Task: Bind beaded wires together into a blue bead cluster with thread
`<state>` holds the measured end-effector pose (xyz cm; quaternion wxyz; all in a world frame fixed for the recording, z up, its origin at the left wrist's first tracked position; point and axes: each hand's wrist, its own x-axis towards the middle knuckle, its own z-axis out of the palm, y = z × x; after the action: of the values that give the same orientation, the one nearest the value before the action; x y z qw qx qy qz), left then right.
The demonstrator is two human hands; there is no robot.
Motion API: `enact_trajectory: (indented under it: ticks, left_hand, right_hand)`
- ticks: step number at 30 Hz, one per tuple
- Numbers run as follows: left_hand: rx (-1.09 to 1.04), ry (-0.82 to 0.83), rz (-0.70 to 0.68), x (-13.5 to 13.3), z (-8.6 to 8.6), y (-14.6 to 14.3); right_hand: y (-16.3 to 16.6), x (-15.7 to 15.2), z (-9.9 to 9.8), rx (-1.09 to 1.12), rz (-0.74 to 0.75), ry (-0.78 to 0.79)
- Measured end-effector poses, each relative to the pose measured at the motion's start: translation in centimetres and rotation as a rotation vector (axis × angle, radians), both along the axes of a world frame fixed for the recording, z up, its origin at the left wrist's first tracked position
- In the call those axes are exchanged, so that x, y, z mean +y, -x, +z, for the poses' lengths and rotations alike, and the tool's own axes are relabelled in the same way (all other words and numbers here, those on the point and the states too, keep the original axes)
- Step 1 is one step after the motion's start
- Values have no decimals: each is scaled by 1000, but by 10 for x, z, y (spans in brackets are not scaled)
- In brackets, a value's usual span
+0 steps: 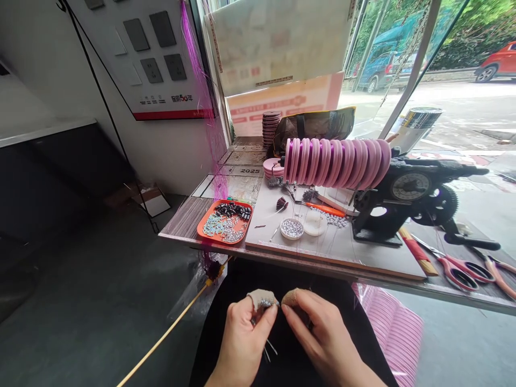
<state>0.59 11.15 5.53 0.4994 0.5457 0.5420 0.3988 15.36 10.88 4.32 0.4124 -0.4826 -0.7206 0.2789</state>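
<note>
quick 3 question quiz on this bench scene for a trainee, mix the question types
1. True or false: the orange tray sits to the right of the pink spools.
2. What does the left hand pinch? A) scissors B) small silvery beads C) a spool
3. Fill in: the red-handled scissors lie near the table's ____ end.

Key
1. False; it sits to their left.
2. B; small silvery beads sit at its taped fingers, close to the right hand.
3. Right.

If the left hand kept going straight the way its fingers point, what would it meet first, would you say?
Probably the right hand: the left hand, pinching small silvery beads, points right and slightly up at the right hand's taped thumb tip, close by.
</note>
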Motion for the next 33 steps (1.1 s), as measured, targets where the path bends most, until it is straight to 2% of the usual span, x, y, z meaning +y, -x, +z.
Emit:
enact_trajectory:
  ticks: [3,5,8,10,15,19,23,25,27,28,29,32,33]
  left_hand:
    - [-208,75,76,2,3,0]
    - [-426,213,99,4,6,0]
    - [-689,413,38,6,11,-2]
    - [-735,456,3,6,14,-3]
    - [-662,394,34,6,17,-3]
    - [-631,379,50,4,18,-2]
    - [-628,370,100,9,21,5]
    - [-622,300,217,17,23,17]
    - [-580,127,391,26,25,32]
    - [-536,50,437,29,24,37]
    - [-472,20,428,30,23,40]
    - [-321,243,124,24,14,32]
    - [-292,288,63,20,10,25]
  right_hand:
    - [-3,1,2,-37,19,32]
    - [-4,2,5,-101,120,78]
    - [-4,1,12,-128,298,105]
    - [-2,1,17,-63,329,89]
    - [4,1,14,88,334,117]
    - [4,1,9,-84,325,-52]
    - [-3,0,13,-233,344,-204]
    - [-10,0,15,-249,340,-202]
    - [-18,0,17,-224,308,-127]
    - [-21,0,17,-191,284,-71]
    - [-23,1,16,-147,262,-13]
    - [-21,3,14,9,244,77]
    - [-19,4,14,44,245,79]
